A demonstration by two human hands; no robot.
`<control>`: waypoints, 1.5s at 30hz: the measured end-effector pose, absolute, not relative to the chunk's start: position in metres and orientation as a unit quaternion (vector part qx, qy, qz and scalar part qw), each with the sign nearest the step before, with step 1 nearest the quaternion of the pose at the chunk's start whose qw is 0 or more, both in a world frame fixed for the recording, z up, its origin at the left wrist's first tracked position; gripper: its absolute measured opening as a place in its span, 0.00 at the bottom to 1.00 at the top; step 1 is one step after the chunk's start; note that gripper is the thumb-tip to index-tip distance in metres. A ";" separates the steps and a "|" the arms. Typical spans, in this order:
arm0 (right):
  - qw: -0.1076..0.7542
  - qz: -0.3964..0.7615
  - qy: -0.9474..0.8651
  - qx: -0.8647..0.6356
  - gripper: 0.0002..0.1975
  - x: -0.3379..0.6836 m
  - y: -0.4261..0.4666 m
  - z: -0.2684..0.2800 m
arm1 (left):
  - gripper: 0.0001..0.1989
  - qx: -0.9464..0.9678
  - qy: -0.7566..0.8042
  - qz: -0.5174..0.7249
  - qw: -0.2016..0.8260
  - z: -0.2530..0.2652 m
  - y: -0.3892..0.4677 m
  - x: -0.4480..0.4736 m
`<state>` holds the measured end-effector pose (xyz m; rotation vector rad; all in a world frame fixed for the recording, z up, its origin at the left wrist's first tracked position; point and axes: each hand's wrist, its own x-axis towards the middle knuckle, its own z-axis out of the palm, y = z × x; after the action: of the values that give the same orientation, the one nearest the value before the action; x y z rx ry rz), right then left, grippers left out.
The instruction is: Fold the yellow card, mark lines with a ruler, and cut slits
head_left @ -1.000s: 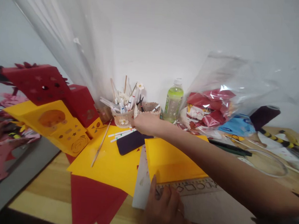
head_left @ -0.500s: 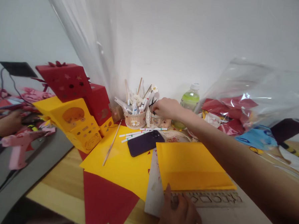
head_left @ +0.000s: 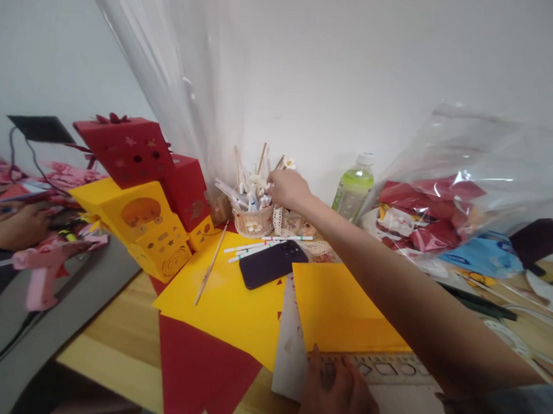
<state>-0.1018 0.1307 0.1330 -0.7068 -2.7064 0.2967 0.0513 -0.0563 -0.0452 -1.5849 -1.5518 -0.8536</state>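
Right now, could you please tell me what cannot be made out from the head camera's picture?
All in the head view:
- Right hand: its own back hides the fingertips, so whether it grips anything is unclear.
- Yellow paper: the right forearm covers its right end.
- Ruler: the left hand covers part.
- Bottle: label print too small.
- Co-worker's hand: blurred, near the left edge; its grip is unclear.

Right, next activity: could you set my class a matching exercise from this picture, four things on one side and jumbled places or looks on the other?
Things:
1. Phone
2. Bottle
3. Left hand
4. Right hand

Descriptions:
A. At the pen basket
B. Topped with a white cap
C. At the ruler
D. Dark, lying flat

Pairs: 1-D, 2-B, 3-C, 4-A
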 end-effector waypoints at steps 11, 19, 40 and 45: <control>0.419 0.421 -0.789 -0.155 0.06 -0.020 0.132 0.194 | 0.13 -0.603 -0.601 -0.347 0.393 -0.054 -0.053 0.054; 0.431 0.580 -0.620 -0.306 0.11 0.117 0.124 0.163 | 0.13 -0.657 -0.626 -0.295 0.298 -0.058 -0.069 0.054; 0.282 0.473 -0.675 -0.490 0.15 0.248 0.111 0.069 | 0.15 -0.725 -0.599 -0.241 0.240 -0.028 -0.084 0.040; 0.217 0.341 -0.738 -0.540 0.23 0.259 0.129 0.056 | 0.16 -0.724 -0.600 -0.246 0.237 -0.026 -0.085 0.040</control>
<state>0.2588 0.1293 0.0555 -1.4955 -2.0453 0.9459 0.0404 -0.0851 -0.0259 -1.9831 -1.6440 -0.6729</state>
